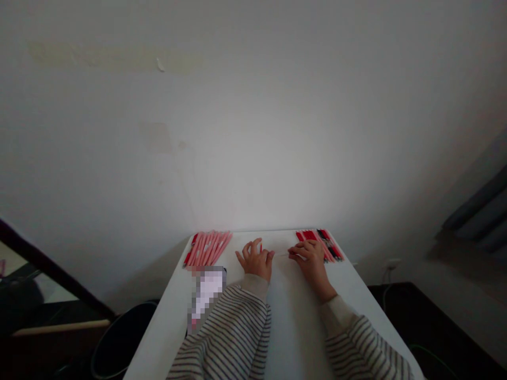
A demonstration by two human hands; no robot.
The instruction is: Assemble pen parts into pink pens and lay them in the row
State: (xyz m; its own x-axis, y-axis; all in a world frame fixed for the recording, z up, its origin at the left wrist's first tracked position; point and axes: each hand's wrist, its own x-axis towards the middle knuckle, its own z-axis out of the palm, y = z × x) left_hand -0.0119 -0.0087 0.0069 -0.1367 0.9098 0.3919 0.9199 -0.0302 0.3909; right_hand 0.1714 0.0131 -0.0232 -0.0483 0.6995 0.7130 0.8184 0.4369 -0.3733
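Take the spot between the two hands as the centre of the dial, with twelve toward the white wall point(253, 132). The left hand point(256, 259) sits at nine o'clock, palm down over the smooth white surface point(293, 322), its outer fingers spread and raised. Its grip is narrow, thumb and forefinger pinching one end of a slim pale rod point(281, 255). A short thin red piece point(261, 247) stands up among the left fingers; what holds it is hard to tell.

The rod spans the gap toward the right hand point(311, 259), at three o'clock, whose grip is also narrow, thumb and fingertips closed on a small dark red piece point(292, 254). Whether rod and piece are joined cannot be made out.

Farther out at nine o'clock lies a fanned row of slender pink sticks point(209, 249), with red ones point(190, 252) along its outer edge. At two o'clock, just beyond the right hand, a second row of slim red, pink and black sticks point(328, 245) lies partly covered by it. At eight o'clock, beside the left striped sleeve point(232, 330), rests a flat, dark-edged rectangular item point(209, 290), its pale face pixelated.
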